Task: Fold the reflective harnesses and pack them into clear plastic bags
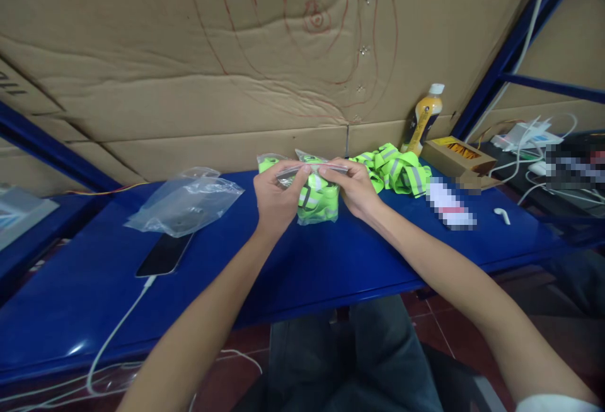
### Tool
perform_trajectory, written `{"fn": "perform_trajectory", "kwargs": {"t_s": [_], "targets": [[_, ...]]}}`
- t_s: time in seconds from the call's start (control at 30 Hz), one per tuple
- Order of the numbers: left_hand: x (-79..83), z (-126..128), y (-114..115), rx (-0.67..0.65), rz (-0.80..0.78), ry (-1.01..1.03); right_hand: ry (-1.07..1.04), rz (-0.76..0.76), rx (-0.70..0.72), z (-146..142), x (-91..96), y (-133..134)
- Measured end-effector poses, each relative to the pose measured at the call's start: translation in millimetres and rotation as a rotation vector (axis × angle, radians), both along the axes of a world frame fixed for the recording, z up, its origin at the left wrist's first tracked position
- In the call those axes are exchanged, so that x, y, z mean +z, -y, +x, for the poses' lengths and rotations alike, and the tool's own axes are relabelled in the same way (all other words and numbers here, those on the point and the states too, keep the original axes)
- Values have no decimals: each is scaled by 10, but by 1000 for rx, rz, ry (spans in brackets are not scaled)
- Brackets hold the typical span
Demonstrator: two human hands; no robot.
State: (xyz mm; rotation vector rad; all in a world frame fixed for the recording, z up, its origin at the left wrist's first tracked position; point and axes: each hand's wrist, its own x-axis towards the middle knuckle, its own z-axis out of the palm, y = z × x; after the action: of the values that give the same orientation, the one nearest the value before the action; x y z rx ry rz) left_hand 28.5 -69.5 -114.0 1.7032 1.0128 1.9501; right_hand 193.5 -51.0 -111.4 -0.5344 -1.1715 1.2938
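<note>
The left hand [278, 196] and right hand [358, 188] pinch a filled bag [319, 209] between their fingers, another packed bag [267, 162] sits behind, and loose green straps [397, 171] lie unbagged.

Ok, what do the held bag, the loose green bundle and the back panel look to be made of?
Held bag: likely thin plastic film, clear and glossy; green shows through it.
Loose green bundle: probably fabric strap, though coated plastic is possible; bright, lying in soft loops.
Back panel: almost certainly cardboard, matt brown, with creases and buckling.

1 bottle [425, 117] beside 1 cardboard box [447, 161]
</note>
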Motion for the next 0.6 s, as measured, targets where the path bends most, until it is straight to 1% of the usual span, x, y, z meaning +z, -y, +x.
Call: {"fn": "perform_trajectory", "kwargs": {"t_s": [0.17, 0.33, 0.53, 0.6], "targets": [[19, -13, -12, -108, -53, 14, 28, -19, -31, 10, 4, 5], [58, 2, 28, -93, -12, -19, 19, -19, -21, -3, 29, 36], [37, -12, -10, -160, -77, 64, 26, -34, -82, -18, 50, 63], [49, -18, -10, -163, -77, 30, 35, -28, -69, -11, 55, 66]]}}
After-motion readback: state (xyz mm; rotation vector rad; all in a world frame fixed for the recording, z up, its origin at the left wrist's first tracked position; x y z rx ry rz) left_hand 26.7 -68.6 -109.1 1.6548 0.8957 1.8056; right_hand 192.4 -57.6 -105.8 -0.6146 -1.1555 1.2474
